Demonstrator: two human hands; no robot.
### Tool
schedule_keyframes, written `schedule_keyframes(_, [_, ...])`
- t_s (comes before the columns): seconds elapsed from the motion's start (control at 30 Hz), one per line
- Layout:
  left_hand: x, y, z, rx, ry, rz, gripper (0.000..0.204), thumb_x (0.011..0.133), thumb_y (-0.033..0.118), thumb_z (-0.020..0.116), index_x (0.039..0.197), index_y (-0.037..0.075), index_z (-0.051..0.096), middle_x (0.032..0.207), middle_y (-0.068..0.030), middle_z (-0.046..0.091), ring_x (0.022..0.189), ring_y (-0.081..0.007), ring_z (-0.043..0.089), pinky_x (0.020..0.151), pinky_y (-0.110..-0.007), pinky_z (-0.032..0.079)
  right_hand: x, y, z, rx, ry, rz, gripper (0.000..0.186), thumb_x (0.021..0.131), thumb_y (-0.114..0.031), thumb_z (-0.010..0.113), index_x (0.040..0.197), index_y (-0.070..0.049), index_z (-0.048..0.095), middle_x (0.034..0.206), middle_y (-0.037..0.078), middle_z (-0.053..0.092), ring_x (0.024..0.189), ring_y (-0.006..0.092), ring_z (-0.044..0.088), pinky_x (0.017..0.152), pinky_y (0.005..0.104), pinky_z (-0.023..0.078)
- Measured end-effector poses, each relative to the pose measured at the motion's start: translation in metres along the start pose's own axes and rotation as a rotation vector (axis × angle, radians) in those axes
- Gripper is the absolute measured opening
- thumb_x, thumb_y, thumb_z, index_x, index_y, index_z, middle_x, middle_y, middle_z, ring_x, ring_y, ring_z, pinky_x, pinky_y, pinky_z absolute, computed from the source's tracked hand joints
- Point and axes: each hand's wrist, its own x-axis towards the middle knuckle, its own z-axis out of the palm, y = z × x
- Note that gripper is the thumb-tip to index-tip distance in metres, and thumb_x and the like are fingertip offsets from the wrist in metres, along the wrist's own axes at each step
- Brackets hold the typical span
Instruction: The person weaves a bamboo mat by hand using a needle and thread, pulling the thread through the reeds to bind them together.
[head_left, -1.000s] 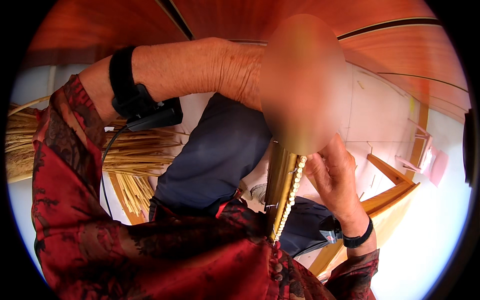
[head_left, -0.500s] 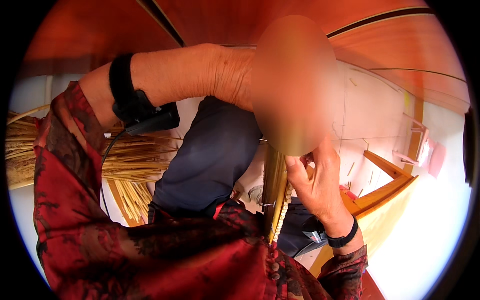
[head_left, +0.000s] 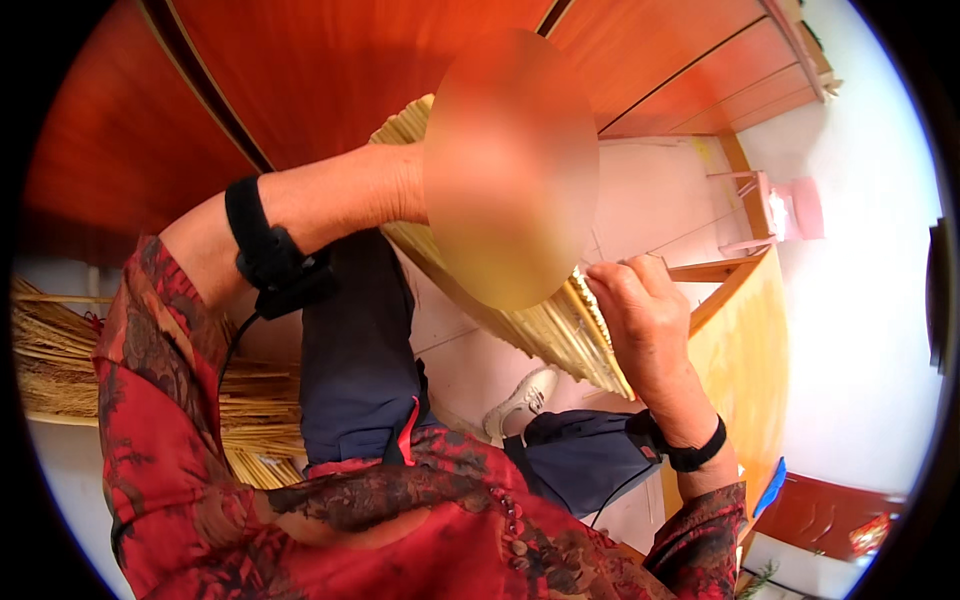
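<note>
A stiff mat of pale yellow stalks [head_left: 560, 345], laid side by side and stitched together, is held up slantwise in front of me. My right hand [head_left: 640, 305] is closed at its right edge, thumb and fingers pinched beside a beaded-looking row of stitching. From the left, my left forearm [head_left: 335, 195] reaches across to the mat's far part. A blurred oval covers my left hand and the middle of the mat, so those fingers are hidden. The mat's upper left corner [head_left: 405, 122] shows past my left wrist.
Bundles of loose stalks [head_left: 255, 400] lie at the left. Red-orange cabinet doors [head_left: 330, 80] stand in front. To the right are a wooden piece of furniture [head_left: 745, 360] and a pink chair [head_left: 795, 210]. My shoe [head_left: 520, 400] rests on the tiled floor.
The mat has swung from nearly edge-on to slanting, so its broad face now shows. My left forearm sits lower in the view, and the whole view has shifted.
</note>
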Motion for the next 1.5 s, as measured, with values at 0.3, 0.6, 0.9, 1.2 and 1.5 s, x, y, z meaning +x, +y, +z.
schedule_keyframes(0.3, [0.032,0.056,-0.063,0.274,-0.047,-0.102,0.024,0.076,0.024,0.072,0.08,0.005,0.058,0.076,-0.0074,0.059,0.076,-0.0281,0.061,0.068,-0.04,0.048,0.018,-0.012,-0.002,-0.186,0.237,-0.277,0.02,0.072,-0.007,0.06,0.092,-0.003,0.058,0.08,0.007,0.052,0.071,0.0227,0.053,0.061,0.0341,0.042])
schedule_keyframes(0.6, [0.037,0.056,-0.059,0.186,0.018,-0.263,0.022,0.079,0.025,0.07,0.085,0.005,0.063,0.081,-0.0101,0.065,0.079,-0.0309,0.063,0.068,-0.042,0.049,0.036,0.003,-0.016,-0.282,0.375,-0.446,0.018,0.069,-0.006,0.062,0.085,-0.003,0.057,0.074,0.007,0.046,0.068,0.0226,0.049,0.06,0.0342,0.041])
schedule_keyframes(0.9, [0.054,0.057,-0.074,0.249,0.204,-0.414,0.028,0.081,0.033,0.069,0.085,0.005,0.063,0.086,-0.0102,0.066,0.086,-0.0322,0.063,0.071,-0.045,0.049,0.06,-0.028,-0.085,0.231,0.773,-0.488,0.003,0.09,-0.005,0.057,0.089,-0.002,0.057,0.082,0.009,0.059,0.075,0.0231,0.059,0.066,0.0324,0.049])
schedule_keyframes(1.2, [0.033,0.054,-0.102,0.343,0.277,-0.441,0.03,0.082,0.031,0.069,0.096,0.005,0.065,0.092,-0.0105,0.066,0.089,-0.0306,0.063,0.075,-0.041,0.049,0.009,-0.02,-0.097,1.367,0.53,0.293,0.012,0.097,-0.014,0.052,0.093,-0.003,0.055,0.066,-0.001,0.044,0.05,0.0066,0.037,0.054,0.0262,0.043])
schedule_keyframes(1.5, [0.025,0.029,-0.09,0.584,0.609,-0.603,0.027,0.081,0.028,0.07,0.095,0.006,0.065,0.091,-0.0094,0.066,0.087,-0.0299,0.064,0.073,-0.041,0.05,-0.361,0.184,-0.179,1.294,1.362,0.563,0.013,0.096,-0.015,0.056,0.102,-0.004,0.056,0.071,-0.003,0.041,0.048,0.0038,0.03,0.039,0.0186,0.025])
